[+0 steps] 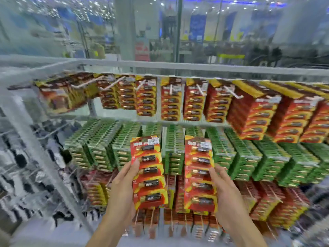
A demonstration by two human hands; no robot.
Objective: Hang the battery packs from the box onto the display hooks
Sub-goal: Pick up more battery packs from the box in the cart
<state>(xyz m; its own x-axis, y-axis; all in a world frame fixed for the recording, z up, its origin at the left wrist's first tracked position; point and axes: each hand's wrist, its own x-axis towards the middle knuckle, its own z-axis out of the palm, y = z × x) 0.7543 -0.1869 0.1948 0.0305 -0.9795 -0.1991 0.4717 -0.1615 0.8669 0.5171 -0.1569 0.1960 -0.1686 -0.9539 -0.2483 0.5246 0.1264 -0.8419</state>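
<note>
Two hands were raised side by side in front of the rack, well apart, each clamped on its own strip of battery packs. The left hand (122,189) gripped the left strip (148,172) along its left edge, thumb laid on the red front about halfway up. The right hand (226,196) gripped the right strip (200,175) along its right edge in the same way. Both strips stood upright with their price-label ends on top. A narrow gap lay between their inner edges, through which a column of green packs (173,154) showed.

The strips' top edges reached only into the green row. The top row of red packs (194,102) hung above them, under the grey rail (195,67).

Room on the display hooks differed across that row. At the left, two hooks (87,82) stuck out with long bare lengths, the packs pushed far back. The hooks near the middle (170,90) showed only short white tips ahead of their packs. To the right the red stacks (252,113) ran thick and close, edge against edge.

Below the hands hung more red packs (277,202) – tightly ranked. A slanting grey post (35,145) closed the rack's left side. The view was smeared, so finer edges could not be made out.
</note>
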